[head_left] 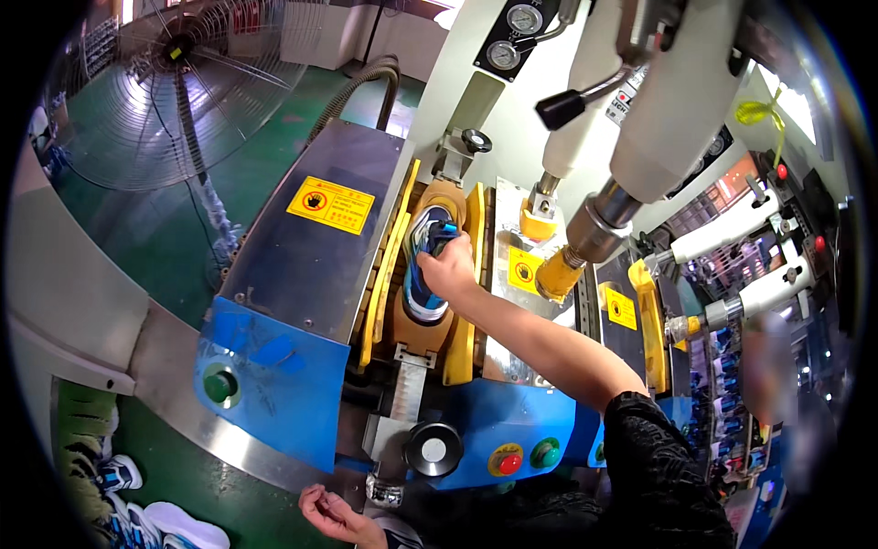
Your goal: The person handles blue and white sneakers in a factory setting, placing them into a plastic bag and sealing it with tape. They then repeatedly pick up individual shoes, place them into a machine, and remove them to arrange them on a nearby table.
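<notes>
right hand [448,266] grips the blue shoe [420,293] between close yellow walls [476,224] — left hand [337,517], half-curled, hangs beyond the blue panel's [283,393] edge — yellow warning sticker [331,206] above.

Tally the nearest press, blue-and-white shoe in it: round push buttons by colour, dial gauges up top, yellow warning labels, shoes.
Round red push button: 1
Round green push buttons: 2
White-faced round dial gauges: 2
Yellow rectangular warning labels: 2
Blue-and-white shoe under the right hand: 1
Total: 8
</notes>
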`<state>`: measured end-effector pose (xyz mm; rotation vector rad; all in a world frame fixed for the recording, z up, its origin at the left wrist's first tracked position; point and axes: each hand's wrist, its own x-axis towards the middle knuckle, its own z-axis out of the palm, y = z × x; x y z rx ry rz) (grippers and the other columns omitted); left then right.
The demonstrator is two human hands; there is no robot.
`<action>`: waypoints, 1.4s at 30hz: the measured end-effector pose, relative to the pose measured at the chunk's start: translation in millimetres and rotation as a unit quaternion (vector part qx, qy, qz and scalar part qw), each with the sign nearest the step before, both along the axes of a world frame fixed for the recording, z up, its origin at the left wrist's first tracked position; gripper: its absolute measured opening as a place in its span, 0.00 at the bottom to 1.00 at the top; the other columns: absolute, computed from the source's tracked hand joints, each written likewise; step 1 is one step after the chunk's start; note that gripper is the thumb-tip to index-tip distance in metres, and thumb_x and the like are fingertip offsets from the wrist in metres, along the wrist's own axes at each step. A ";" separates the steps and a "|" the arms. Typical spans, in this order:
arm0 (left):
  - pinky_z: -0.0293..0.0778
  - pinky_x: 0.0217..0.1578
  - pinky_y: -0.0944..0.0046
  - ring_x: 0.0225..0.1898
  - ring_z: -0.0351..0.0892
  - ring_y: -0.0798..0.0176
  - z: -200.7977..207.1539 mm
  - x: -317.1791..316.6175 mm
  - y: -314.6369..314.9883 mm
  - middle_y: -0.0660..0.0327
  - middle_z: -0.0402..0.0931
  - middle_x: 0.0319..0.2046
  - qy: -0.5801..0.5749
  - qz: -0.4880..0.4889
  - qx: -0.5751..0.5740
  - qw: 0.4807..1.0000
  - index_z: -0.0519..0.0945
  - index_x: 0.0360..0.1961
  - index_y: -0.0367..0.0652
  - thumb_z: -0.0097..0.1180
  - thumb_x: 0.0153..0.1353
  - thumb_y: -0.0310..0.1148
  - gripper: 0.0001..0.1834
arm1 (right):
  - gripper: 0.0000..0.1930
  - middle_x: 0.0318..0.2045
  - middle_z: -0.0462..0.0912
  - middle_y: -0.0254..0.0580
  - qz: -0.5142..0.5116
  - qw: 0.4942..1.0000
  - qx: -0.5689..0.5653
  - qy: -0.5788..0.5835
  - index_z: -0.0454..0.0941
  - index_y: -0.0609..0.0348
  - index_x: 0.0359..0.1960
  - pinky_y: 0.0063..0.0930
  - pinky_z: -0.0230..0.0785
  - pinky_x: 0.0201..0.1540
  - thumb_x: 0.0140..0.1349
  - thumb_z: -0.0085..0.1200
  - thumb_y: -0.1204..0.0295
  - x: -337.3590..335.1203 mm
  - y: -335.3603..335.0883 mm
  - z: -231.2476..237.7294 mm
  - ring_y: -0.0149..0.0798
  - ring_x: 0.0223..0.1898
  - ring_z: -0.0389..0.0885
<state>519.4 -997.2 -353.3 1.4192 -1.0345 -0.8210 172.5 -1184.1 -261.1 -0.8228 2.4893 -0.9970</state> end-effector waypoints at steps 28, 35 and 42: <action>0.60 0.58 0.54 0.54 0.63 0.56 -0.9 -82.4 -16.3 0.54 0.60 0.53 0.071 0.017 -0.082 0.994 0.61 0.59 0.38 0.39 0.72 0.54 0.29 | 0.20 0.42 0.74 0.47 0.514 0.838 -0.160 0.089 0.72 0.62 0.52 0.40 0.71 0.47 0.60 0.57 0.67 169.0 124.8 33.2 0.50 0.44 0.75; 0.57 0.60 0.54 0.55 0.63 0.54 65.9 -42.3 -29.9 0.51 0.63 0.53 -0.030 0.023 -0.235 0.971 0.65 0.54 0.33 0.39 0.72 0.34 0.16 | 0.13 0.40 0.80 0.46 0.419 0.852 -0.299 0.097 0.79 0.63 0.45 0.34 0.75 0.46 0.57 0.59 0.80 117.9 203.1 110.7 0.46 0.42 0.80; 0.64 0.57 0.60 0.53 0.68 0.61 236.2 -153.6 -143.9 0.54 0.68 0.53 0.070 -0.282 -0.375 0.880 0.66 0.59 0.33 0.51 0.67 0.25 0.20 | 0.12 0.37 0.83 0.41 0.190 0.889 -0.346 0.234 0.78 0.62 0.51 0.25 0.74 0.36 0.66 0.54 0.75 -23.2 208.2 251.0 0.31 0.35 0.81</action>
